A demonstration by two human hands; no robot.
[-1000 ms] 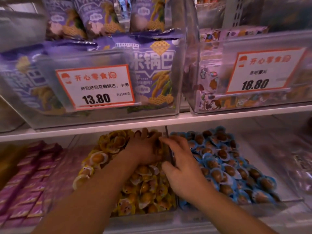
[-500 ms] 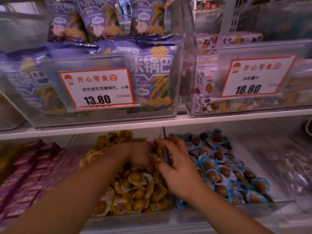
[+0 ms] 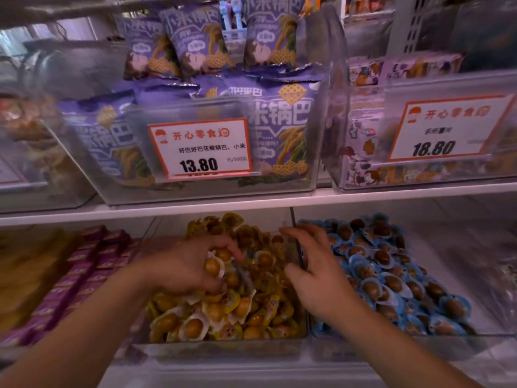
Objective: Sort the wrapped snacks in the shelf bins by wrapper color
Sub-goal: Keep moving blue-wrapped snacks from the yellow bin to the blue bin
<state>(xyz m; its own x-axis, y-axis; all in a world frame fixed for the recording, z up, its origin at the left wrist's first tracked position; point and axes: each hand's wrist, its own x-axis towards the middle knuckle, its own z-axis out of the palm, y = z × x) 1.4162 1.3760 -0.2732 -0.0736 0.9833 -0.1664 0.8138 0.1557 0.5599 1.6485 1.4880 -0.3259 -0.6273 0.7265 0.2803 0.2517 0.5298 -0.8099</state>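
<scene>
left fingers (image 3: pixel 223 249) curled round yellow-wrapped snacks (image 3: pixel 214 266)

On the upper shelf we see purple snack bags (image 3: pixel 282 127) standing in a clear bin behind a price card (image 3: pixel 200 147) reading 13.80. To its right, a second card (image 3: pixel 447 128) reads 18.80, and purple boxes (image 3: pixel 84 264) fill the lower left.
</scene>
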